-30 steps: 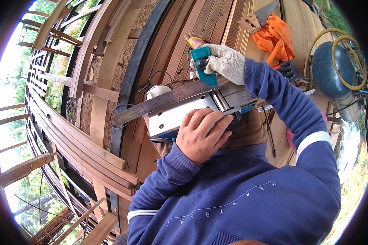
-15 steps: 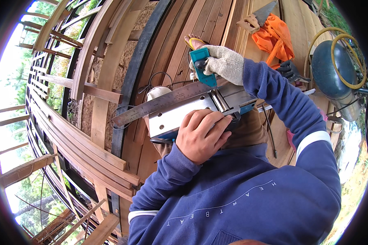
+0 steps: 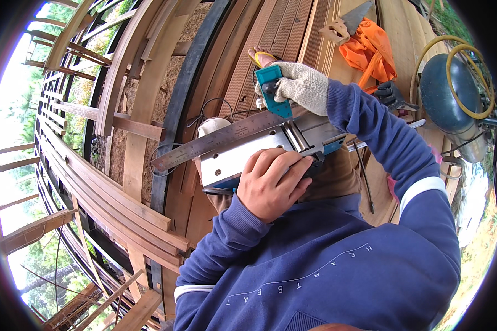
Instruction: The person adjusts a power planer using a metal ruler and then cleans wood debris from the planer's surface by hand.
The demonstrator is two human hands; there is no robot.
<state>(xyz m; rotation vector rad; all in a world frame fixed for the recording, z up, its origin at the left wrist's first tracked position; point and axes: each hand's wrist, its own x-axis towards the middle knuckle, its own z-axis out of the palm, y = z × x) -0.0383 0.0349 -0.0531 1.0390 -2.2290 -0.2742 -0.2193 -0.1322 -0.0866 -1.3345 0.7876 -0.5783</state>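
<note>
Electric hand planer turned sole-up at chest height, above the lap, bright metal base facing the camera, cutter slot just right of middle. Long axis running from lower left to upper right across the view. Steel ruler laid along that same axis on the upper edge of the sole, its free end jutting well past the planer's left end.

Left hand, bare, clamped over the near edge of the planer body, fingers curled onto the sole, thumb side hidden beneath. Right hand, in a knitted work glove, closed round the teal handle at the far upper end, just beside the ruler's right end. Whether the gloved fingers also pin the ruler: cannot tell. Left hand nearer to the middle of the sole and the cutter slot; right hand at the far end, above and beyond it.

Black cord looping behind the planer over the ribbed wooden decking. Further out, stacked curved timber slats at left, with trees beyond. At upper right an orange cloth with a handsaw lying on it, a dark glove just below, and a blue-grey tank wrapped by a yellow hose.
</note>
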